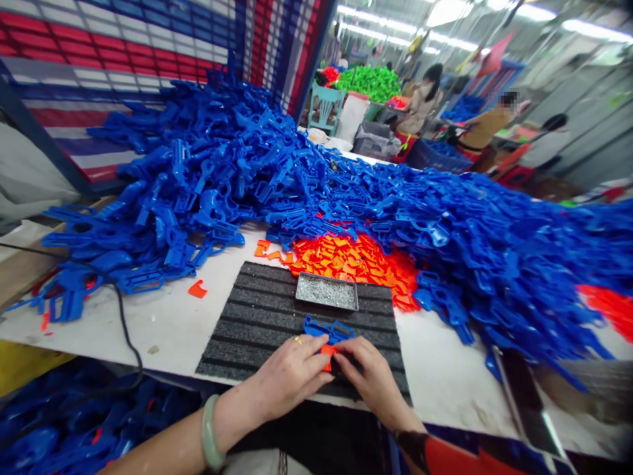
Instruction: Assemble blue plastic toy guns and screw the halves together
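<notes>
Closest to me is the left forearm [161,448], wearing a pale green bangle [211,432] (one finger carries a gold ring [297,340], too). Beyond it the left hand [294,373] and right hand [372,373] are drawn together, fingers narrowed on a small orange piece [327,356] set against the near edge of a blue part [312,326], over a ribbed dark mat [232,330] on the worktop [171,330]. Which hand bears the firmer grip I can't tell.

To my eye, the step is seating orange against blue; the move this calls for is a steady hold while fingertips line up the edges.

Counting: two hands, one blue part and one orange piece between them, one mat, one shallow tray [326,305] of tiny silvery bits [326,290]. One orange piece [198,288] lies alone at left. The orange heap [346,257] and blue heap [237,171] defeat counting. Three people [420,112] sit farther back.
</notes>
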The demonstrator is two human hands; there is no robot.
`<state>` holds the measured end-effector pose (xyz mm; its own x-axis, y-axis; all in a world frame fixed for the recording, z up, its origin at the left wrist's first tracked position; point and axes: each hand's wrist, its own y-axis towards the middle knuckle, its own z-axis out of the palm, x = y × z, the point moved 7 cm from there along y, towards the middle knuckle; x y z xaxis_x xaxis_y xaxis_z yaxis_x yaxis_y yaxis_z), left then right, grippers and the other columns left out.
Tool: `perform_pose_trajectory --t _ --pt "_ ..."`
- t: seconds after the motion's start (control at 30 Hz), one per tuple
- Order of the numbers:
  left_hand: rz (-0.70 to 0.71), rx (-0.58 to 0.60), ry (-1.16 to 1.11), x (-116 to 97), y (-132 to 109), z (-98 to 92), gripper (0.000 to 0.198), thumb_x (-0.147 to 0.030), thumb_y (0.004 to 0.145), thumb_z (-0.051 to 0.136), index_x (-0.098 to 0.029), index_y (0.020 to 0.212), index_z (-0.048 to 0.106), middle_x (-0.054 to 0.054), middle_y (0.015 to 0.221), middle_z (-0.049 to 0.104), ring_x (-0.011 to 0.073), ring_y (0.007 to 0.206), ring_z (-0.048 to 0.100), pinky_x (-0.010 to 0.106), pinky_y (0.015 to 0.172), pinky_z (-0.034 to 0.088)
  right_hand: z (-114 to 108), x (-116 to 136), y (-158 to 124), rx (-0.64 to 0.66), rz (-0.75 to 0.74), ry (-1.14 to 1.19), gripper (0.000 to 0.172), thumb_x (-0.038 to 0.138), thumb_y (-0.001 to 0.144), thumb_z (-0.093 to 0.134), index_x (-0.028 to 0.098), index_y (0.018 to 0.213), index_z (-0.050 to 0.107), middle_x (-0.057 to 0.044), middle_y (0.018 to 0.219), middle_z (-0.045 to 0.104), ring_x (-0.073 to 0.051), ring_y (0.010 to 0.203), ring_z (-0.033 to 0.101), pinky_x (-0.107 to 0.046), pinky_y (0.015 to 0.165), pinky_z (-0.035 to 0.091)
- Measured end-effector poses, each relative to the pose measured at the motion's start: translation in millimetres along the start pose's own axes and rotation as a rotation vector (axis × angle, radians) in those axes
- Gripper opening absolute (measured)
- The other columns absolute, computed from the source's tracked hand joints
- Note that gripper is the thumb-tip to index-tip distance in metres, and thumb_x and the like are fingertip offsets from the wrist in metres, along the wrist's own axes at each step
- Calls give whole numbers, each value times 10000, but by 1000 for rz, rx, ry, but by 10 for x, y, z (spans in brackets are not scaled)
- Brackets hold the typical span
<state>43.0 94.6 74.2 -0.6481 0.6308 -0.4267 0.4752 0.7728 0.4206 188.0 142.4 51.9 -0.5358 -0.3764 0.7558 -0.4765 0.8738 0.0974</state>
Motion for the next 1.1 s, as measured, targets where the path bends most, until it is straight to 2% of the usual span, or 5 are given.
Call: perform_pose_trajectory --t 0.27,0.67,0.83,0.97,1.1 --pt "-74 40 3 185 119 -8 268 -237 898 624 -182 1159 613 76 1177 657 229 1058 554 400 917 504 58 -54 56 -210 -92 -137 153 308 932 549 232 970 677 -64 925 661 -208 866 605 -366 785 521" --pt "-208 106 -137 299 133 101 206 -264 938 563 -211 1126 628 29 1123 656 209 1009 513 379 918 431 90 -62 78 -202 -102 -193 121 270 923 570 223 980 665 -58 942 633 -198 889 591 -355 799 521" --pt "-142 74 -116 296 139 77 170 -281 950 546 -224 1075 646 25 1104 651 192 976 500 358 899 425 86 -68 71 -204 -107 -191 106 256 913 582 228 972 665 -52 938 636 -199 883 594 -355 796 520" --pt "-51 62 38 204 139 65 175 -242 967 497 -201 994 665 59 1042 632 195 920 488 340 823 446 87 -57 67 -189 -106 -196 104 243 915 575 232 966 665 -49 929 642 -201 874 591 -358 786 519" --pt "-26 111 215 86 112 136 196 -178 959 477 -170 1063 642 80 983 605 207 872 490 356 783 457 96 -67 77 -180 -110 -205 96 237 914 577 231 947 667 -50 913 643 -204 860 585 -364 773 517"
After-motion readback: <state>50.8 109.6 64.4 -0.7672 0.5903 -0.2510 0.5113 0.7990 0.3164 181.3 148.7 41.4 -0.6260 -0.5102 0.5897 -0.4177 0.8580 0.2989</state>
